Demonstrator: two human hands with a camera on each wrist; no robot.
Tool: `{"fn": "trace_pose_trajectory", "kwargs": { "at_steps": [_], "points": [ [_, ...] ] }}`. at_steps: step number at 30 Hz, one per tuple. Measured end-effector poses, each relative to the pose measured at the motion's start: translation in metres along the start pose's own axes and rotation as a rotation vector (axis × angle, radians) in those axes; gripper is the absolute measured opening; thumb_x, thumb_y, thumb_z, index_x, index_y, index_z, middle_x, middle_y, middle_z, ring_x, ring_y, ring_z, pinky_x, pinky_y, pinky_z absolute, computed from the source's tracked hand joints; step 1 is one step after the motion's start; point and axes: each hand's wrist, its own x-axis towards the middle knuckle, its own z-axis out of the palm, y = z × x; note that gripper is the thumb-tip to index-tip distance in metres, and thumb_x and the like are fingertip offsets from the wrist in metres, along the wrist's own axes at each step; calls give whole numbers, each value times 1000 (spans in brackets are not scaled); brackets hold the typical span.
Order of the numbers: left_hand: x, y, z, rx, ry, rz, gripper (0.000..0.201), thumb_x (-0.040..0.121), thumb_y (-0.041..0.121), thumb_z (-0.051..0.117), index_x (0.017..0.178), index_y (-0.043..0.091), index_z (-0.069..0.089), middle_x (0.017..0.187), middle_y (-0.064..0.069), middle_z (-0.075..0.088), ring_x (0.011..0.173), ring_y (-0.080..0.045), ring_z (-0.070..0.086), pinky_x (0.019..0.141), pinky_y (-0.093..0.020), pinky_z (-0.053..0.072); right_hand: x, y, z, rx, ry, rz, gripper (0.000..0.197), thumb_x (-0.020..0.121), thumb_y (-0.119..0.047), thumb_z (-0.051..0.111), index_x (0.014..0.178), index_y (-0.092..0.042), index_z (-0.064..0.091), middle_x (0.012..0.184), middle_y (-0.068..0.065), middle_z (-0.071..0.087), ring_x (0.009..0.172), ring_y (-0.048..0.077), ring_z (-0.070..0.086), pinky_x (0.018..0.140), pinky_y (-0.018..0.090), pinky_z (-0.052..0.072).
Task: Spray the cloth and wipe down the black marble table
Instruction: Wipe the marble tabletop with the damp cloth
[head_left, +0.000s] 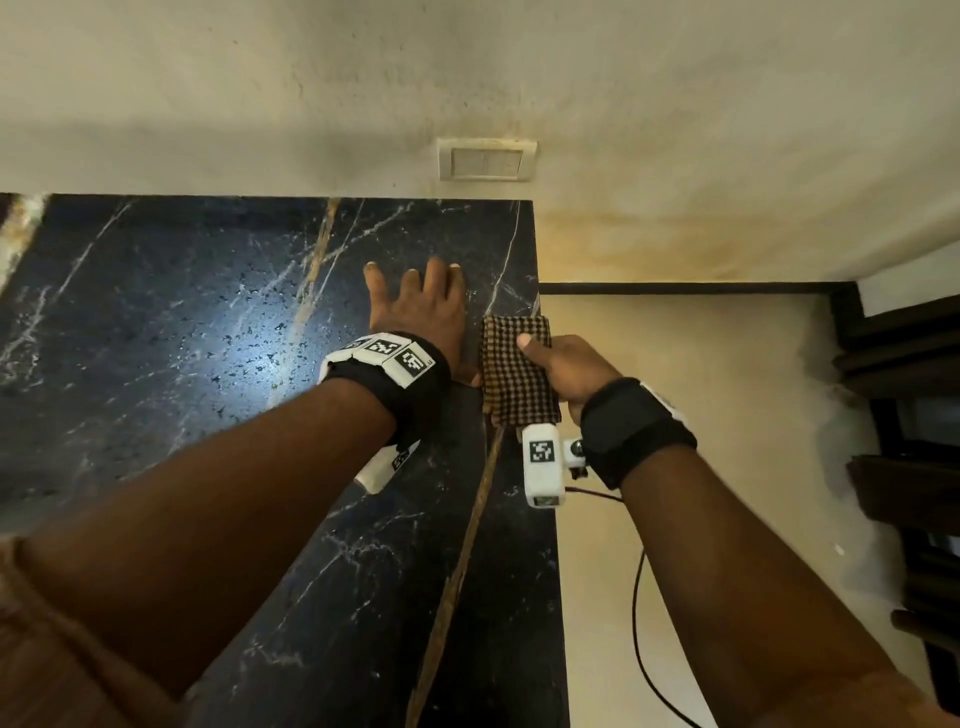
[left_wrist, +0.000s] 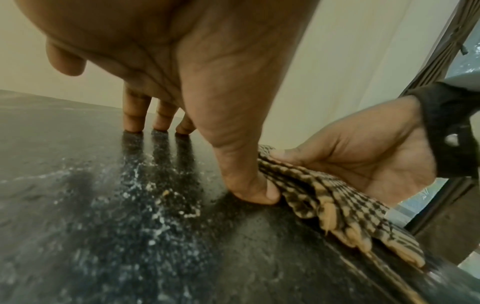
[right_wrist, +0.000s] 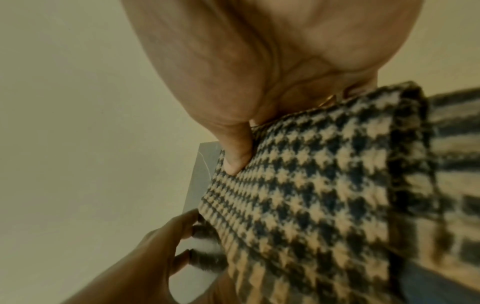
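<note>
A folded houndstooth cloth (head_left: 514, 371) in tan and black lies at the right edge of the black marble table (head_left: 182, 312). My right hand (head_left: 563, 371) grips the cloth, thumb on top, fingers beneath its edge. In the right wrist view the thumb presses into the cloth (right_wrist: 311, 195). My left hand (head_left: 421, 306) rests on the table just left of the cloth, fingers spread and straight, fingertips (left_wrist: 133, 125) on the marble. Its thumb touches the edge of the cloth (left_wrist: 324, 195). The table (left_wrist: 103, 226) shows pale specks and streaks. No spray bottle is in view.
A cream wall with a switch plate (head_left: 487, 160) rises behind the table. To the right of the table's edge lies pale floor (head_left: 701, 415), crossed by a dark cable (head_left: 636, 623). Dark wooden furniture (head_left: 904, 415) stands at the far right.
</note>
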Motion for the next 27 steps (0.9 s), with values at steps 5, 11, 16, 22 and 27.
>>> {"fn": "trace_pose_trajectory", "kwargs": {
  "at_steps": [5, 11, 16, 22, 27],
  "points": [
    [0, 0, 2, -4, -10, 9, 131, 60, 79, 70, 155, 11, 9, 156, -13, 19, 139, -37, 30, 110, -73, 5, -29, 38, 10, 62, 1, -2, 39, 103, -34, 52, 119, -1, 66, 117, 15, 71, 110, 32, 67, 103, 50, 49],
    [1, -1, 4, -30, -10, 11, 135, 57, 82, 70, 155, 11, 10, 155, -12, 21, 140, -38, 30, 111, -73, 5, -108, 113, 33, 175, -8, 104, 30, 104, -26, 50, 117, -5, 66, 112, 13, 74, 105, 30, 70, 96, 47, 54],
    [0, -4, 6, -48, 10, 18, 133, 59, 80, 70, 155, 11, 9, 156, -14, 19, 141, -39, 27, 112, -73, 8, -125, 131, 44, 176, 44, 135, 27, 102, -28, 51, 114, -10, 67, 113, 9, 74, 105, 25, 70, 96, 43, 54],
    [-2, -3, 7, -61, 0, 22, 132, 61, 79, 70, 155, 11, 7, 157, -14, 16, 143, -39, 23, 111, -73, 6, -61, 61, 29, 58, 94, 21, 38, 102, -36, 53, 109, -2, 69, 113, 18, 72, 106, 34, 68, 101, 54, 49],
    [-1, -1, 5, -65, -16, 10, 130, 64, 75, 72, 156, 12, 5, 158, -14, 14, 143, -40, 21, 112, -73, 4, -34, 49, 20, 22, 76, 26, 43, 99, -42, 56, 111, -3, 69, 113, 14, 73, 106, 32, 67, 102, 54, 48]
  ]
}}
